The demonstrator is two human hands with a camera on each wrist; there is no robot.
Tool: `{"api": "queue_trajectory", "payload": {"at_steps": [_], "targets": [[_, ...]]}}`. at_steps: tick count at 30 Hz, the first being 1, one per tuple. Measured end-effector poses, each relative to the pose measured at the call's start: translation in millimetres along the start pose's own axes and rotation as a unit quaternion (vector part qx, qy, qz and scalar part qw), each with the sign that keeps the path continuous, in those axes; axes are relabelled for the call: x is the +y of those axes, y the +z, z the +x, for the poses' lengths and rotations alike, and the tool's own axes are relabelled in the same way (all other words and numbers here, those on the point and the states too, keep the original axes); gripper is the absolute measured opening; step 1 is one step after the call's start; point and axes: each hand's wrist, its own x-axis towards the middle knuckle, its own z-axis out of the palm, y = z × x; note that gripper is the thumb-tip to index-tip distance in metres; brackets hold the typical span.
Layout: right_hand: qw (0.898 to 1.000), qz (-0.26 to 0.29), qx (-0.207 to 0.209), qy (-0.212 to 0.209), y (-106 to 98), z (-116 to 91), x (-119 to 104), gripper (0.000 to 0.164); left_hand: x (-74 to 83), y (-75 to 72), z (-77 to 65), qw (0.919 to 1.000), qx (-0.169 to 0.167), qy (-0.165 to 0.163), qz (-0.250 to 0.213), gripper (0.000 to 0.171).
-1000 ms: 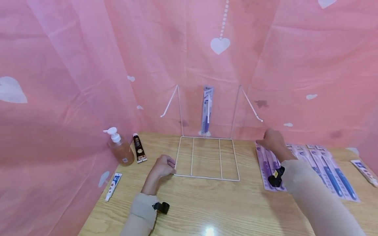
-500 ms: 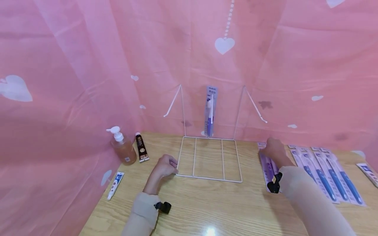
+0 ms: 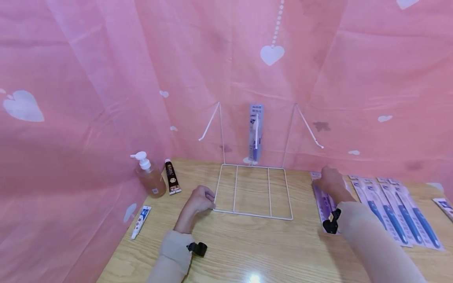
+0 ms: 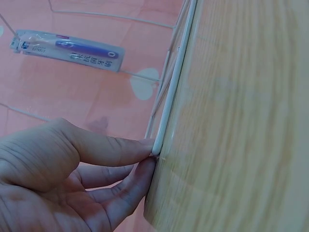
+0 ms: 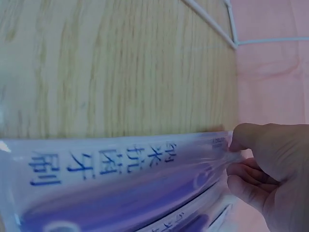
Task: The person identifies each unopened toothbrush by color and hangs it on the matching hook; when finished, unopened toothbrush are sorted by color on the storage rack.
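Observation:
A white wire rack [image 3: 253, 214] stands on the wooden table, its arms rising at the back. My left hand [image 3: 199, 199] pinches the rack's front-left corner between thumb and fingers, as the left wrist view shows. From the rack's middle arm hangs a packaged toothbrush [image 3: 255, 133] with a purple handle. At the right, my right hand [image 3: 330, 184] pinches the far end of another packaged purple toothbrush [image 5: 116, 188], which lies near the table's back edge. A further purple pack [image 5: 193, 220] lies beside it, partly hidden by my arm.
Several packaged blue toothbrushes [image 3: 400, 212] lie right of my right hand. A toothpaste tube [image 3: 444, 208] is at the far right. On the left are a pump bottle [image 3: 151, 179], a black tube [image 3: 172, 177] and a small white tube [image 3: 141, 222]. A pink curtain [image 3: 198, 59] hangs behind.
My right hand has come down onto the end of the purple toothbrush pack. The hanging toothbrush has turned to face forward. My left hand stays on the rack; the head view has shifted slightly.

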Motion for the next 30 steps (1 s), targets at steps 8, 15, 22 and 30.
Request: {"api": "queue_trajectory", "payload": {"at_steps": [8, 15, 22, 30], "targets": [[0.999, -0.006, 0.033, -0.043, -12, -2, -11, 0.036, 2.1, 0.2, -1.5, 1.0, 0.006, -0.004, 0.001, 0.029], [0.997, -0.004, 0.04, -0.067, -22, -7, -23, 0.034, 0.9, 1.3, -1.5, 0.9999, 0.011, -0.001, 0.002, 0.028], [0.99, -0.009, 0.077, -0.115, -35, -17, -44, 0.033, 1.3, 1.6, -1.8, 0.9999, 0.01, -0.004, -0.001, 0.029], [0.972, -0.009, 0.132, -0.194, -43, -40, -86, 0.025, 2.1, 2.2, -2.2, 0.9999, 0.014, -0.003, 0.001, 0.029]]}}
